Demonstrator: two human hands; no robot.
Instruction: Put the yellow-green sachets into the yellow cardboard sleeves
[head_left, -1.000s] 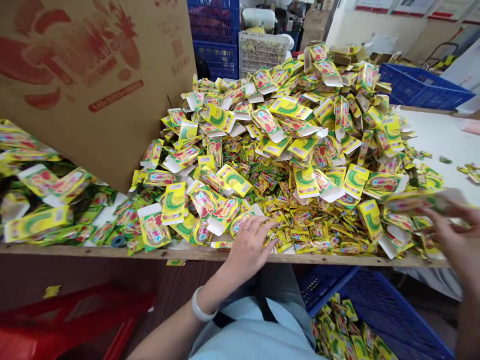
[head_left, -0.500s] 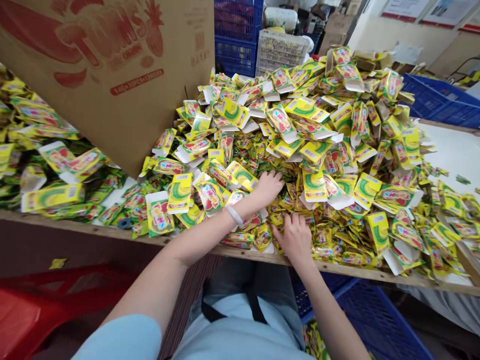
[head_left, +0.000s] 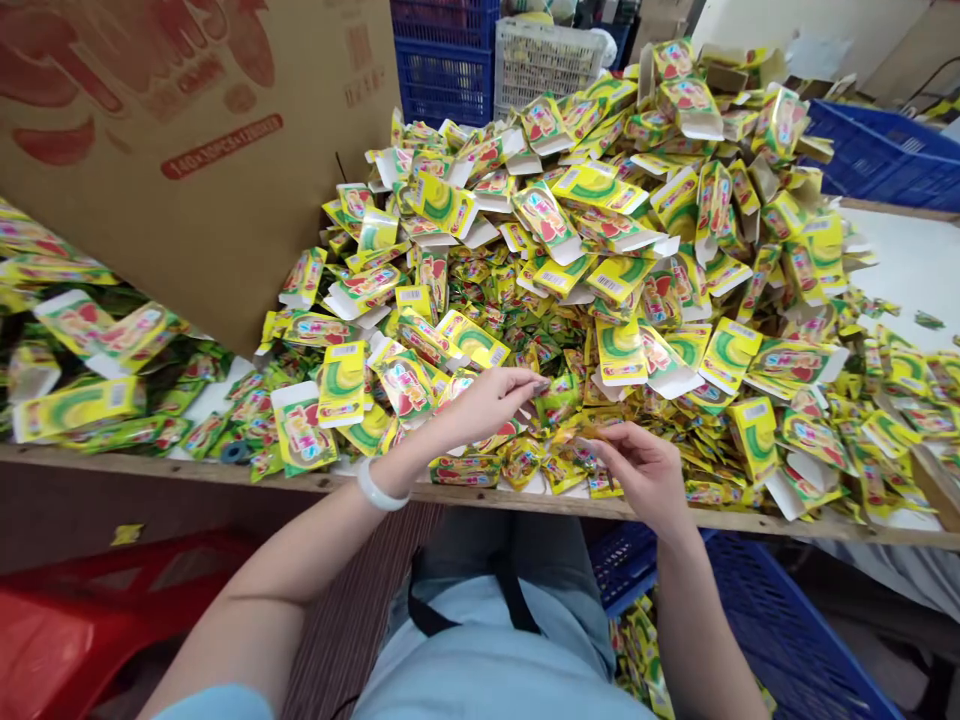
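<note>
My left hand (head_left: 499, 402) is closed in a pinch, its fingertips on the edge of a small green candy packet (head_left: 559, 398). My right hand (head_left: 646, 472) faces it from the right, thumb and fingers pinched on a yellow candy packet (head_left: 576, 442), slightly blurred. Both hands are just above the table's front edge. Around and beneath them lie loose yellow and green packets (head_left: 525, 460). Behind rises a heap of small printed yellow-green cartons (head_left: 555, 220), several with white flaps open.
A large cardboard box (head_left: 225, 230) stands tilted at the left, among more cartons and packets. Blue crates (head_left: 446, 80) and a white crate (head_left: 544, 65) are behind the table. A blue crate (head_left: 795, 620) sits below the front edge; a red stool (head_left: 60, 630) is at lower left.
Both hands have come up out of the packets toward me. The left now pinches a green packet and the right a yellow one. The view has shifted slightly.
</note>
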